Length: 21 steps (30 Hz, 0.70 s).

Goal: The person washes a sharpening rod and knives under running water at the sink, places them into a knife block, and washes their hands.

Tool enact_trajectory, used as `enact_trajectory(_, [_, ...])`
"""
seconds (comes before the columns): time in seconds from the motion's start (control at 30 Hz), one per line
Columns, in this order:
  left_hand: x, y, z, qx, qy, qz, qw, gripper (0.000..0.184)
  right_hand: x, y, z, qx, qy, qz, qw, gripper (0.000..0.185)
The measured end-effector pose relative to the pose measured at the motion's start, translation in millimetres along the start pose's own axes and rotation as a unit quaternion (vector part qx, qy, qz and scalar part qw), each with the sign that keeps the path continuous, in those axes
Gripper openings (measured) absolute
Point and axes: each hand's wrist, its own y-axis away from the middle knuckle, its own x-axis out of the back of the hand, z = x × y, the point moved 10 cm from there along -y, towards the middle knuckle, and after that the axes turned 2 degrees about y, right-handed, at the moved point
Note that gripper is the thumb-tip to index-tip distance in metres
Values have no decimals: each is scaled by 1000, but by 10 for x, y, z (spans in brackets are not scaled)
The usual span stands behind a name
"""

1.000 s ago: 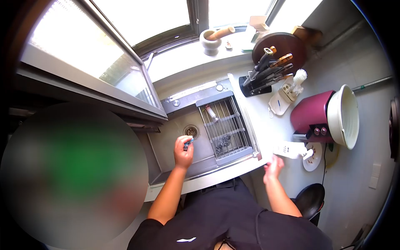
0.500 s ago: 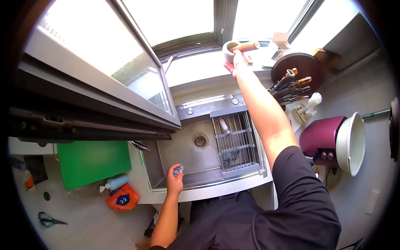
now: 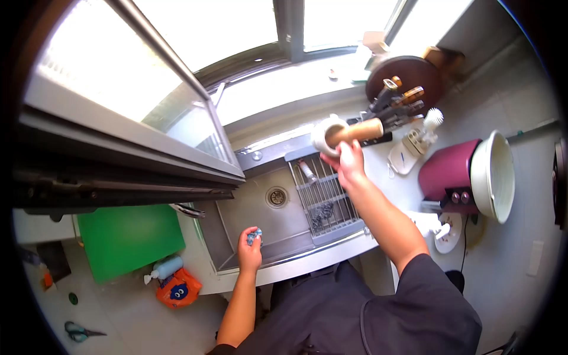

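Observation:
My right hand is wrapped round a pale mortar, which hangs tilted above the back of the drying rack. A wooden pestle rests in the mortar, its thick end pointing right. Over the front left of the sink, my left hand grips a small blue scrubber. On the rack lie a small bottle and a dark mesh scourer.
An open window frame reaches over the left side. Right of the sink stand a knife block, a brush holder, a maroon appliance and a white bottle. A green board lies left.
My right hand went from near the white bottle to the mortar on the windowsill, took hold of it and brought it over the rack. My left hand moved slightly down and left, still holding the scrubber.

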Motion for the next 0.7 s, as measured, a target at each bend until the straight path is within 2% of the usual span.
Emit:
enact_trajectory(0.1, [-230, -31, 81, 25, 26, -41, 999, 26, 905, 387, 442, -42, -40, 90, 994, 34])
enact_trajectory(0.2, [-342, -47, 131, 6, 34, -58, 998, 25, 1638, 701, 515, -32, -64, 214, 974, 42])
enact_trajectory(0.3, [-433, -8, 121, 14, 33, -80, 996, 25, 2251, 749, 593, -16, -82, 324, 942, 60])
enact_trajectory(0.33, [-444, 3, 102, 14, 32, -84, 996, 25, 2373, 752, 583, -6, -86, 343, 935, 66])
enact_trajectory(0.63, [-498, -20, 196, 17, 18, -93, 995, 25, 2682, 591, 707, 30, -183, 425, 886, 62])
enact_trajectory(0.67, [-510, -28, 222, 12, 10, -92, 996, 25, 2724, 568, 746, 39, -174, 435, 883, 70])
enact_trajectory(0.7, [-501, -31, 231, 8, 0, -92, 996, 25, 2736, 576, 769, 59, -183, 441, 877, 69])
